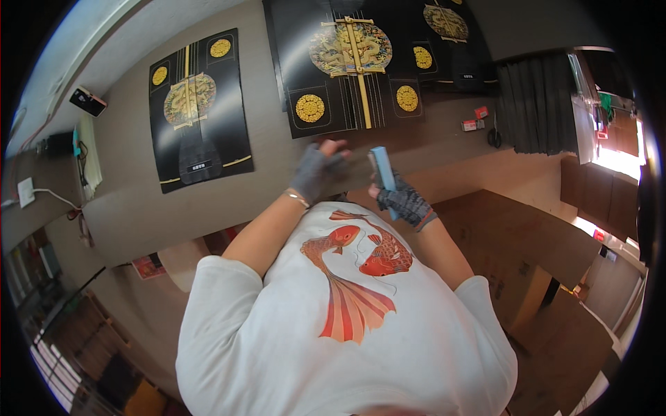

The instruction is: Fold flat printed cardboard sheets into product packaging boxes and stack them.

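Note:
My right hand (406,204), in a dark patterned fingerless glove, is closed round a light blue flat bar-like object (383,168) that stands up at a slight tilt. What this bar is I cannot make out. My left hand (318,173), in a grey fingerless glove, hovers over the near side of the table; its fingers look bent but are smeared by motion. Just beyond both hands lies a black printed sheet (340,104) with gold medallions and a round dragon picture. A similar black sheet (201,111) lies to the left.
Another black sheet (451,62) is at the far right of the grey table (263,76). Small red-and-white boxes (473,123) and black scissors (494,137) lie near a dark pleated cloth (538,104). Large brown cardboard (513,243) stands at my right. A white socket (26,193) is far left.

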`<state>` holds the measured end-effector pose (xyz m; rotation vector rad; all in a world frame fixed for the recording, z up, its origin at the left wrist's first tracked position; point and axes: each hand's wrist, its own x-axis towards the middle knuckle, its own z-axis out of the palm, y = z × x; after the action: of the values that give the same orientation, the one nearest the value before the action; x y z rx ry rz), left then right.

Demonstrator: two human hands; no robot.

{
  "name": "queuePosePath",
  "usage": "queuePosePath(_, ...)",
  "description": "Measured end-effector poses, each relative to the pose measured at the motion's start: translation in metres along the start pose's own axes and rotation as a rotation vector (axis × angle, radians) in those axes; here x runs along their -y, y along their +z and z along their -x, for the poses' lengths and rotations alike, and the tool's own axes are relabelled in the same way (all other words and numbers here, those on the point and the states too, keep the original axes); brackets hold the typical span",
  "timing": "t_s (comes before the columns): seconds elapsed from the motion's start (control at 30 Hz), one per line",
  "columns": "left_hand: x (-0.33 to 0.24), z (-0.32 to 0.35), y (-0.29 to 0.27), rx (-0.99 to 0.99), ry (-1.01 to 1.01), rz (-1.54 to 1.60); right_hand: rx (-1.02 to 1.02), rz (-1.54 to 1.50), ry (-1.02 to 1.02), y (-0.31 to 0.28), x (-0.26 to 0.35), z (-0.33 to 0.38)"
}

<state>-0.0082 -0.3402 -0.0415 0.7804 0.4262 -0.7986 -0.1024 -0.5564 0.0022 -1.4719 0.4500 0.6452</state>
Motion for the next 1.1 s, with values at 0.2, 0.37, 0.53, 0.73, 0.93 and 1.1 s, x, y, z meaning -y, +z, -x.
queuePosePath(0.2,0.044,-0.083,0.064,0.27,-0.306,0.344,-0.251,0.061,-0.032,-0.046,0.001,0.006)
queuePosePath(0.37,0.039,-0.091,0.102,0.028,-0.153,0.234,-0.327,0.058,-0.037,-0.063,0.01,-0.012)
queuePosePath(0.53,0.043,-0.088,0.098,-0.002,-0.172,0.117,-0.393,0.112,-0.027,-0.058,0.013,-0.029)
queuePosePath(0.73,0.048,-0.088,0.094,0.036,-0.167,0.073,-0.505,0.324,0.027,-0.048,0.027,-0.035)
queuePosePath(0.93,0.025,-0.062,0.103,-0.097,-0.185,-0.168,-0.45,0.1,0.134,-0.041,0.029,-0.03)
queuePosePath(1.1,-0.029,-0.022,0.058,0.062,-0.101,-0.274,-0.06,0.025,-0.06,-0.034,0.031,0.017)
